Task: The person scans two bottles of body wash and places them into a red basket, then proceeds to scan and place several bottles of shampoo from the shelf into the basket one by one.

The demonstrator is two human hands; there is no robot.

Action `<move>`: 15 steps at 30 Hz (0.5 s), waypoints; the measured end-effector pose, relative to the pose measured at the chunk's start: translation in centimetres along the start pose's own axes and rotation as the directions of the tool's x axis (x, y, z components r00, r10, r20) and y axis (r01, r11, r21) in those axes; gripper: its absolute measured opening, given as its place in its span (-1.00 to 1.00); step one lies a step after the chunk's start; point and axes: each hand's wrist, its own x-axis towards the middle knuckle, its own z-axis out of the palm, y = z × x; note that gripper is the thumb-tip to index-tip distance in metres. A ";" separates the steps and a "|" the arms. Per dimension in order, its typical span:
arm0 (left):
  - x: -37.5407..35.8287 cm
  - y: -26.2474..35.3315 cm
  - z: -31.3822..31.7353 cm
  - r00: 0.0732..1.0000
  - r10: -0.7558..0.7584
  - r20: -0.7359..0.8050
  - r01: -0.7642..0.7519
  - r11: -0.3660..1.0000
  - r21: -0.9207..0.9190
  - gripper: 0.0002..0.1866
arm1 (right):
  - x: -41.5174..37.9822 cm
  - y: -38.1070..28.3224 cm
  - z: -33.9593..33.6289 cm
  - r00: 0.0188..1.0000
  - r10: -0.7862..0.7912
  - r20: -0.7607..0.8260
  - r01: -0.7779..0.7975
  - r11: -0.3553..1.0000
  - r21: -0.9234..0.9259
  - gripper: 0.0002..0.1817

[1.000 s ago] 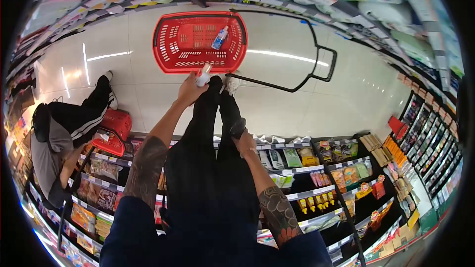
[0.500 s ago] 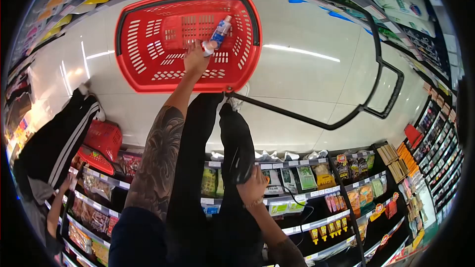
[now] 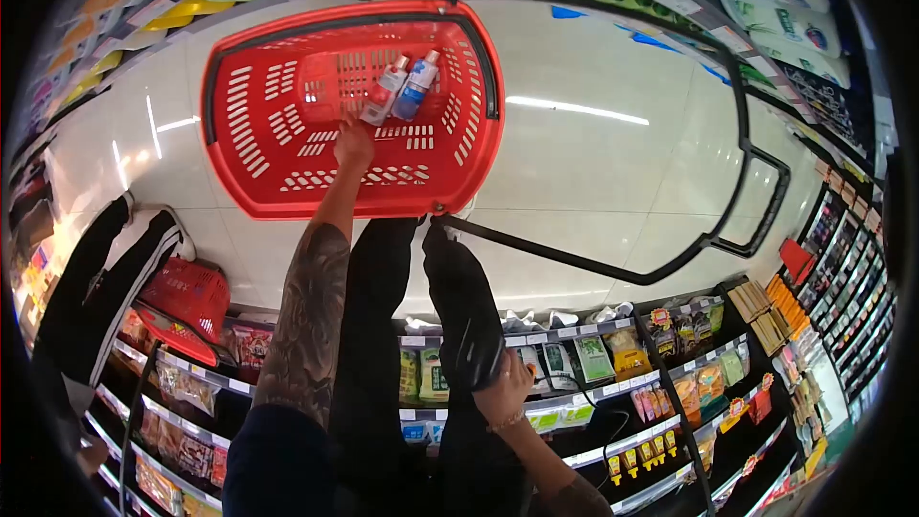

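Observation:
A red shopping basket (image 3: 239, 177) stands on the pale floor in front of my feet. Two small bottles lie side by side in it: one with a red and white label (image 3: 386, 91) and one with a blue label (image 3: 418, 84). My left hand (image 3: 352, 144) reaches down into the basket, its fingertips just below the red-labelled bottle's lower end, holding nothing. My right hand (image 3: 503, 388) rests against my dark trouser leg near the knee and holds nothing.
The basket's long black pull handle (image 3: 737, 220) lies across the floor to the right. Shelves of snack packets (image 3: 613, 354) run behind my legs. Another person in dark striped trousers (image 3: 105, 278) stands at the left beside a second red basket (image 3: 187, 302).
My left hand carried the red-labelled bottle down into the basket and let it go beside the blue one. My head bent lower, so the basket looks larger.

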 end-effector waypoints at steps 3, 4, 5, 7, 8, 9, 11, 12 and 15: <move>-4.5 0.5 -4.6 0.961 0.182 0.208 -0.193 0.981 0.033 -0.59 | -0.7 0.1 0.2 0.996 0.013 0.088 -0.010 0.999 -0.038 -0.46; -7.0 1.3 -6.8 0.953 0.246 0.174 -0.240 0.969 -0.054 -0.62 | -0.8 -0.1 -0.3 0.989 0.036 0.146 -0.026 0.997 -0.072 -0.45; -9.9 1.4 -8.2 0.903 0.424 -0.067 -0.429 0.897 -0.111 -0.64 | -0.9 -0.7 -1.0 0.978 0.059 0.199 -0.038 0.994 -0.107 -0.45; -15.9 2.9 -13.1 0.901 0.416 0.126 -0.405 0.909 -0.100 -0.70 | -1.4 -2.0 -1.9 0.964 0.085 0.254 -0.050 0.989 -0.139 -0.39; -19.3 3.1 -14.7 0.834 0.537 -0.131 -0.552 0.817 -0.164 -0.73 | -2.4 -2.0 -1.8 0.957 0.078 0.278 -0.030 0.985 -0.172 -0.36; -23.5 4.7 -19.2 0.896 0.444 -0.025 -0.437 0.868 -0.235 -0.75 | -3.0 -2.6 -2.2 0.920 0.154 0.360 -0.071 0.970 -0.233 -0.36; -29.0 5.2 -23.3 0.860 0.502 0.095 -0.454 0.837 -0.306 -0.65 | -4.1 -5.1 -6.1 0.850 0.187 0.492 -0.082 0.970 -0.227 -0.37; -32.8 6.5 -28.1 0.827 0.561 -0.023 -0.530 0.766 -0.364 -0.64 | -5.0 -5.2 -7.6 0.851 0.094 0.516 0.026 0.975 -0.220 -0.35; -40.5 9.6 -38.9 0.805 0.559 -0.199 -0.570 0.636 -0.520 -0.66 | -5.8 -5.5 -11.8 0.874 0.041 0.483 -0.004 0.997 -0.079 -0.36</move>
